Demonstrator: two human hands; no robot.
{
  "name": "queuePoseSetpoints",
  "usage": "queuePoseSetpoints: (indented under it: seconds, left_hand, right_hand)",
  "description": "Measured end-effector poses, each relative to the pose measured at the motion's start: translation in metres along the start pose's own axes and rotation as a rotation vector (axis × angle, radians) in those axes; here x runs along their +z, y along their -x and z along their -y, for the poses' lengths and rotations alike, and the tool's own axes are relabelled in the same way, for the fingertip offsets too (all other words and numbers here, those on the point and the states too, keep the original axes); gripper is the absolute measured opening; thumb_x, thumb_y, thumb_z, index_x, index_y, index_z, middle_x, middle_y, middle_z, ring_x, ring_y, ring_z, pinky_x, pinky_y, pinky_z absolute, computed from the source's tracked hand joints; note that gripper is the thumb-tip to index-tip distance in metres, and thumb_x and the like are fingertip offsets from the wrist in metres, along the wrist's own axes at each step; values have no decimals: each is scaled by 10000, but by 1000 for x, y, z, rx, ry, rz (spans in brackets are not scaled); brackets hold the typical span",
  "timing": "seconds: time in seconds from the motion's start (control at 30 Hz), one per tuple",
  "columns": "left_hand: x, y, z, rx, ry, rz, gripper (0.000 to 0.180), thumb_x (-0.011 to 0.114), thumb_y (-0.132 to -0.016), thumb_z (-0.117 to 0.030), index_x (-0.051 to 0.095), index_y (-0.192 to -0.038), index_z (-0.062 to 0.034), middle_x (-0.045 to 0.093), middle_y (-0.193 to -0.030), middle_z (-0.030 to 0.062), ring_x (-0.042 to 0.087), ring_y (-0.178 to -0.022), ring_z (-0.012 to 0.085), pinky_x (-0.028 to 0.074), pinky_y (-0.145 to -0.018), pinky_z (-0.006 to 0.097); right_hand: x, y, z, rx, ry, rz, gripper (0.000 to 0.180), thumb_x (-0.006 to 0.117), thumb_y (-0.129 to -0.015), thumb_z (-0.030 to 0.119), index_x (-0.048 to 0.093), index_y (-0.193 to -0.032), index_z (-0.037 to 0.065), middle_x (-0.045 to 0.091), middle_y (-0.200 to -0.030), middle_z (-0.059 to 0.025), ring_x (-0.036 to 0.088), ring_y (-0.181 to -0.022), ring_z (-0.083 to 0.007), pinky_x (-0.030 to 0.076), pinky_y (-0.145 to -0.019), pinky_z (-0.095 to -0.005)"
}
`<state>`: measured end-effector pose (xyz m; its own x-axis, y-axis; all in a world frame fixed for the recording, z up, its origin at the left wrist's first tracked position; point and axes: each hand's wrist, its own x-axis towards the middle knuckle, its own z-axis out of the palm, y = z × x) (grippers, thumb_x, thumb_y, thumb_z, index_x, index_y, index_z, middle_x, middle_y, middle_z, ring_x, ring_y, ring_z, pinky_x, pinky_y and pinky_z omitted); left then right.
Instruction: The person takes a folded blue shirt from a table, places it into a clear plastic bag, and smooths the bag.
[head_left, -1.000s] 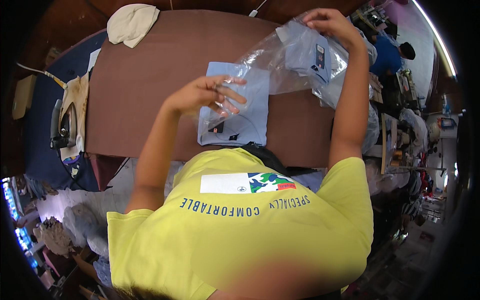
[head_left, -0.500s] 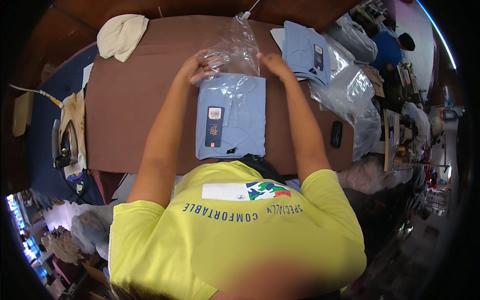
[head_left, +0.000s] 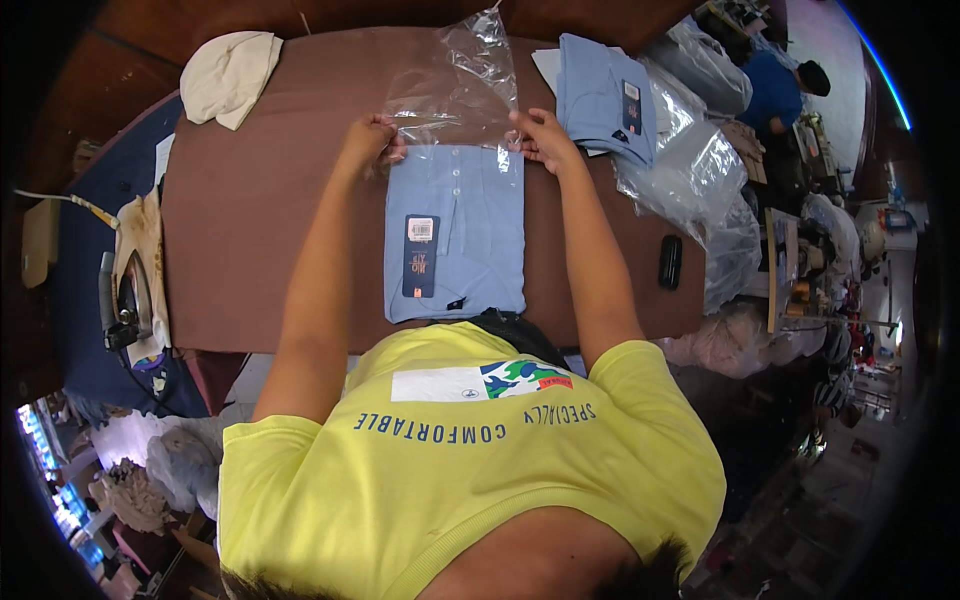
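A folded light-blue shirt [head_left: 470, 230] lies on the brown-covered table in front of me, its buttons showing and a dark hang tag [head_left: 420, 258] on its left part. Over the shirt's far end lies the mouth of a clear plastic bag [head_left: 450, 85], which stretches away from me. My left hand [head_left: 375, 142] is closed on the bag's left edge, by the shirt's far left corner. At the opposite corner, my right hand [head_left: 540, 138] pinches the bag's right edge between thumb and fingers.
More folded blue shirts [head_left: 600, 100] lie at the back right, beside heaped clear plastic bags [head_left: 690, 170]. A black case [head_left: 671, 262] rests near the right edge. To the left are an iron [head_left: 128, 295] and a cream cloth [head_left: 230, 78]. A person in blue [head_left: 775, 95] sits far right.
The bag has spread flatter and wider over the shirt's far end. My left hand has moved slightly left and nearer; my right hand has come down to the bag's right edge.
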<state>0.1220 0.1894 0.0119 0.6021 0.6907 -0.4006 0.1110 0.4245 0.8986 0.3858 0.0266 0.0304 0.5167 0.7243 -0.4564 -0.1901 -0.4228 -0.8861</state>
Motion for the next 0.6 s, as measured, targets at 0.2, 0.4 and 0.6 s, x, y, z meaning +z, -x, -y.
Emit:
queuePoseSetpoints:
  seconds: [0.2, 0.4, 0.6]
  left_hand:
    - [19, 17, 1, 97, -138, -163, 410, 629, -804, 6, 406, -1148, -6, 587, -713, 96, 552, -522, 136, 399, -408, 237]
    - [13, 5, 18, 277, -391, -260, 428, 684, -763, -3, 465, -1130, 4, 611, -710, 78, 571, -545, 122, 440, -457, 242]
    - [14, 0, 33, 478, -627, -443, 330, 718, -726, -12, 561, -1015, 4, 629, -708, 69, 596, -608, 99, 479, -544, 248]
  right_hand:
    - [-8, 3, -22, -185, -196, -118, 523, 706, -776, 57, 412, -1209, 35, 620, -846, -63, 590, -663, -133, 476, -593, -241]
    - [-15, 3, -37, -135, -185, 33, 292, 670, -765, -32, 577, -1039, 5, 583, -953, -62, 597, -805, -139, 505, -639, -246]
    - [-14, -7, -55, -286, -105, -2, 295, 663, -748, -64, 599, -1032, -14, 587, -923, -55, 585, -784, -125, 503, -651, -223]
